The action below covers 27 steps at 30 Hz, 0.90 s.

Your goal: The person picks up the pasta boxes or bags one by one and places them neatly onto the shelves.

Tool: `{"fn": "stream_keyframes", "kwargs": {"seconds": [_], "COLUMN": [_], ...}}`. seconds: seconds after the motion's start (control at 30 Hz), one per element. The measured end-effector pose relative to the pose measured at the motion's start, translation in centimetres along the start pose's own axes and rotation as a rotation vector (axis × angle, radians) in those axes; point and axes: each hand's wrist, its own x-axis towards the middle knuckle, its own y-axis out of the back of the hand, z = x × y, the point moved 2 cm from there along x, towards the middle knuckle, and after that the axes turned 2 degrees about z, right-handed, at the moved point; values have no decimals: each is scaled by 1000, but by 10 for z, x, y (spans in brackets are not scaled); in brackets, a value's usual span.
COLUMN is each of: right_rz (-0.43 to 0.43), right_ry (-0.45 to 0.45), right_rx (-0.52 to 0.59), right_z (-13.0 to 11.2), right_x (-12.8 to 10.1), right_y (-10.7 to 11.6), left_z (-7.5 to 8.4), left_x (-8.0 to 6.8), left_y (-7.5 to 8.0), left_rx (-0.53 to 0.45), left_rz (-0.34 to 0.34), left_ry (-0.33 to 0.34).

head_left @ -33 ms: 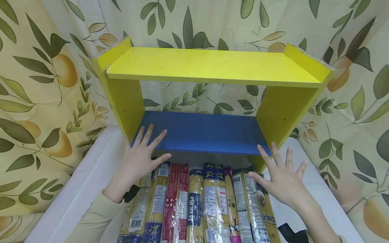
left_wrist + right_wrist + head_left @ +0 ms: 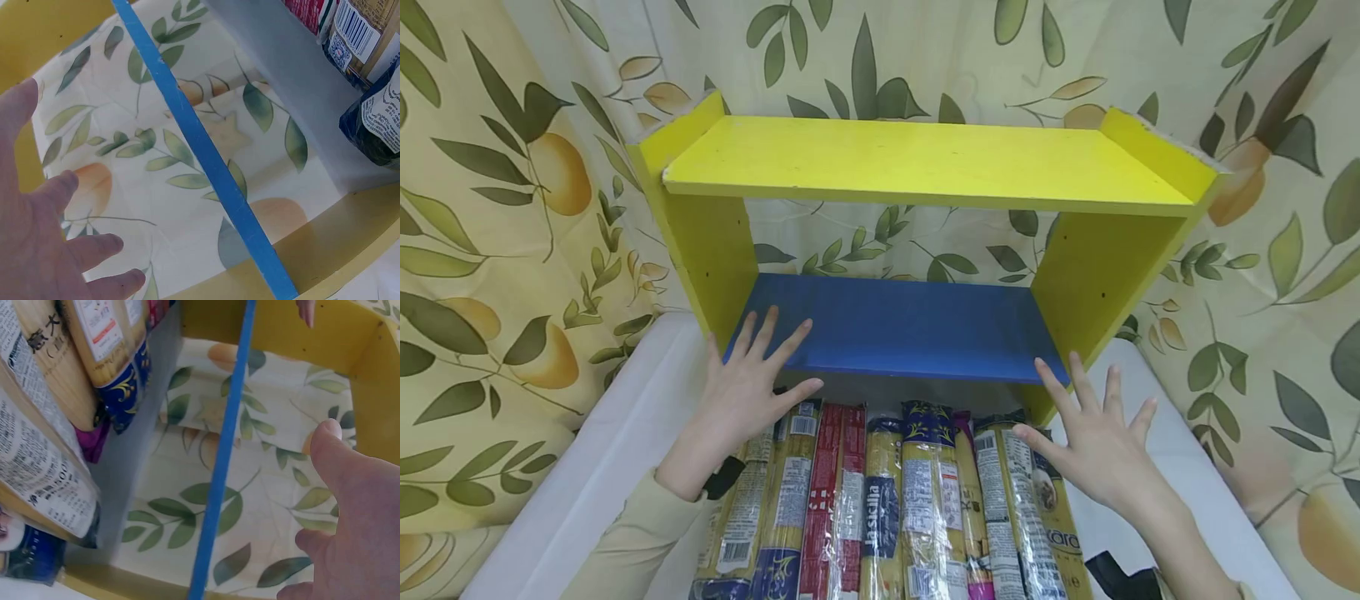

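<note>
My left hand (image 2: 737,396) spreads its fingers over the left front corner of a blue shelf board (image 2: 895,325). Whether it touches the board I cannot tell. My right hand (image 2: 1105,450) is likewise spread, near the board's right front corner, holding nothing. Between the hands, several long packs of spaghetti lie side by side on the white surface, among them a red pack (image 2: 827,500), a pack with a dark blue label (image 2: 882,500) and a pack with a blue patterned top (image 2: 927,492). In the left wrist view the fingers (image 2: 100,250) are apart and hold nothing.
A yellow shelf unit stands behind the packs, with a yellow upper board (image 2: 925,162), a left side panel (image 2: 707,258) and a right side panel (image 2: 1097,283). Leaf-patterned cloth (image 2: 497,250) hangs around it. A white surface (image 2: 587,467) runs beneath.
</note>
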Motion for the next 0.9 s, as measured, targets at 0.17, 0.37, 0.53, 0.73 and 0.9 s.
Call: {"fn": "stream_keyframes", "kwargs": {"seconds": [0.17, 0.37, 0.53, 0.73, 0.9], "right_rz": [-17, -28, -28, -21, -26], "right_ry": [0, -8, -35, -65, -56], "right_rx": [7, 20, 48, 78, 104], "right_z": [0, 0, 2, 4, -1], "right_x": [0, -3, -8, -15, -21], "right_y": [-3, -6, -12, -22, -31], "left_z": [-1, -4, -7, -10, -16], "left_x": [0, -3, -7, -10, -11], "left_y": [-1, -1, -1, 2, 4], "left_rx": [-7, -5, -23, -64, -117], "left_rz": [4, 31, 51, 93, 205], "left_ry": [4, 13, 20, 41, 40]}}
